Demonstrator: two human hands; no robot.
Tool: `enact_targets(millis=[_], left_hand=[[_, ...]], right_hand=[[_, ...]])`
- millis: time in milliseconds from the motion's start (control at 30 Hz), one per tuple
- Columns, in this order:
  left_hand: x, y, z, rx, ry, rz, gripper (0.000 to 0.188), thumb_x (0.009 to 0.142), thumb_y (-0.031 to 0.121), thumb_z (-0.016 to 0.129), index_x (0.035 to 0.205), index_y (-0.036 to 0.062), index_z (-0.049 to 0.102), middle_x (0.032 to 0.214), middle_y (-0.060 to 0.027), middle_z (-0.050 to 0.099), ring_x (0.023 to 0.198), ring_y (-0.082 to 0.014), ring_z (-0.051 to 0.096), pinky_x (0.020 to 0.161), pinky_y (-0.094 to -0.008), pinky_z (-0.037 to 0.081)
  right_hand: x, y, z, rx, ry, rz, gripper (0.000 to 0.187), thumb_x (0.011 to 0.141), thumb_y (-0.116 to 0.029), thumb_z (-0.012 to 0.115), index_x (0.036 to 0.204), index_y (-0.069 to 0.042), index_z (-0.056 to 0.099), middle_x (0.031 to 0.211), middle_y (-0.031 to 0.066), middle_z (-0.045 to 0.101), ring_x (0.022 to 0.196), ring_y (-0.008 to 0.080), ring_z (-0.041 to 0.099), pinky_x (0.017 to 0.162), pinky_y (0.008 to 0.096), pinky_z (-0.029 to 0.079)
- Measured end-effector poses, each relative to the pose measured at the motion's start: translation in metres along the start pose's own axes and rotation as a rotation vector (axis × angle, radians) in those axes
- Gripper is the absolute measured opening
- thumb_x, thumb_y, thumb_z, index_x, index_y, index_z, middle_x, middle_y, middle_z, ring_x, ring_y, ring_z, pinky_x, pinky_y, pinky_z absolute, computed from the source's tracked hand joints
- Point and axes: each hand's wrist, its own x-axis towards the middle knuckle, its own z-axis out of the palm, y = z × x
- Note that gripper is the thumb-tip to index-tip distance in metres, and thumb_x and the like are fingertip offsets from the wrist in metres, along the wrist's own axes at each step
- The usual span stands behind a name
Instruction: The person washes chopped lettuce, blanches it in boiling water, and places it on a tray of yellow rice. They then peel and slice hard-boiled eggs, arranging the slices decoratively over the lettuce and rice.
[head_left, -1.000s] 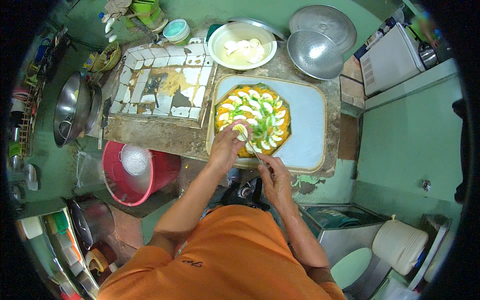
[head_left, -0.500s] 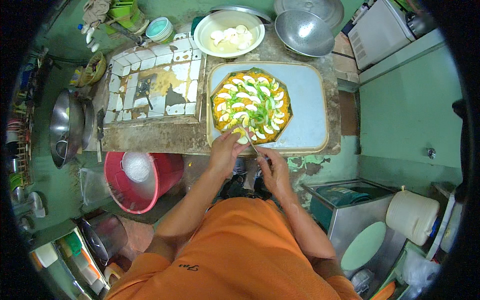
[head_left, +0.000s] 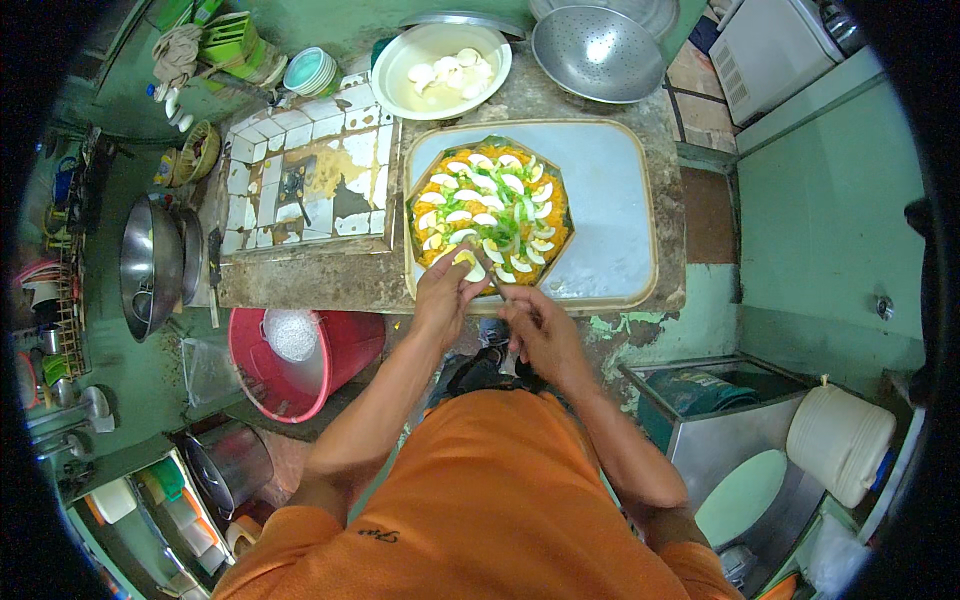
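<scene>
My left hand (head_left: 443,300) is closed around a piece of boiled egg (head_left: 470,264), white with yellow yolk, above the near edge of a large tray (head_left: 610,210). In my right hand (head_left: 540,335) I grip a small knife (head_left: 496,281), its blade beside the egg; the fingers hide most of its handle. Just beyond both hands, an octagonal platter of orange noodles (head_left: 552,185) rests on the tray. Egg wedges (head_left: 461,196) and chopped green onion (head_left: 521,208) are scattered over the noodles.
Behind the tray stand a white basin (head_left: 388,80) holding peeled boiled eggs (head_left: 468,70) and a metal colander (head_left: 600,55). A worn tiled sink (head_left: 330,135) lies to the left. Below the counter edge is a red tub (head_left: 345,355); a large knife (head_left: 214,265) hangs at the counter's left.
The view has shifted slightly. My right hand has turned, its fingers now more curled around the knife, and the blade sits close against the egg. My left hand keeps hold of the egg.
</scene>
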Motion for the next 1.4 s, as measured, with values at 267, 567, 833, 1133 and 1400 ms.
enact_targets(millis=[267,567,833,1133,1400], left_hand=[[-0.005,-0.011,0.013,-0.199,-0.111,-0.020,0.033,0.095,0.003,0.046,0.126,-0.0073,0.047,0.118,-0.0186,0.059,0.105,-0.0295,0.065,0.092,-0.0356,0.057],[0.004,-0.012,0.019,-0.169,-0.013,0.003,0.034,0.097,0.003,0.048,0.130,-0.0057,0.046,0.115,-0.0162,0.060,0.095,-0.0243,0.067,0.089,-0.0351,0.058],[-0.001,-0.013,0.030,-0.215,-0.089,-0.020,0.030,0.097,0.002,0.045,0.125,-0.0055,0.048,0.116,-0.0155,0.060,0.104,-0.0289,0.063,0.097,-0.0386,0.053],[0.011,-0.023,0.037,-0.262,0.046,-0.024,0.036,0.096,0.002,0.047,0.131,-0.0063,0.042,0.118,-0.0171,0.057,0.104,-0.0316,0.063,0.097,-0.0406,0.054],[-0.002,-0.018,0.046,-0.266,0.012,-0.001,0.034,0.096,0.002,0.046,0.129,-0.0067,0.044,0.118,-0.0172,0.057,0.109,-0.0323,0.062,0.099,-0.0391,0.052]], right_hand=[[0.010,0.017,-0.028,-0.394,0.075,-0.342,0.030,0.088,-0.006,0.060,0.118,-0.005,0.062,0.102,0.0168,0.066,0.096,0.0264,0.064,0.084,0.0393,0.050],[0.031,-0.008,-0.033,-0.058,-0.026,0.132,0.028,0.098,-0.015,0.050,0.120,0.001,0.059,0.097,0.0115,0.069,0.055,0.0129,0.062,0.048,0.0294,0.050],[0.008,-0.007,-0.049,-0.386,-0.020,-0.255,0.028,0.091,-0.011,0.059,0.119,-0.004,0.062,0.102,0.0170,0.066,0.094,0.0284,0.064,0.087,0.0389,0.049],[0.045,-0.016,-0.068,-0.315,-0.060,0.027,0.027,0.098,-0.015,0.051,0.120,-0.002,0.061,0.095,0.0127,0.068,0.055,0.0223,0.063,0.058,0.0350,0.053],[0.016,-0.032,-0.070,-0.383,-0.123,-0.181,0.027,0.095,-0.014,0.058,0.120,-0.004,0.061,0.098,0.0091,0.065,0.078,0.0162,0.059,0.070,0.0294,0.049]])
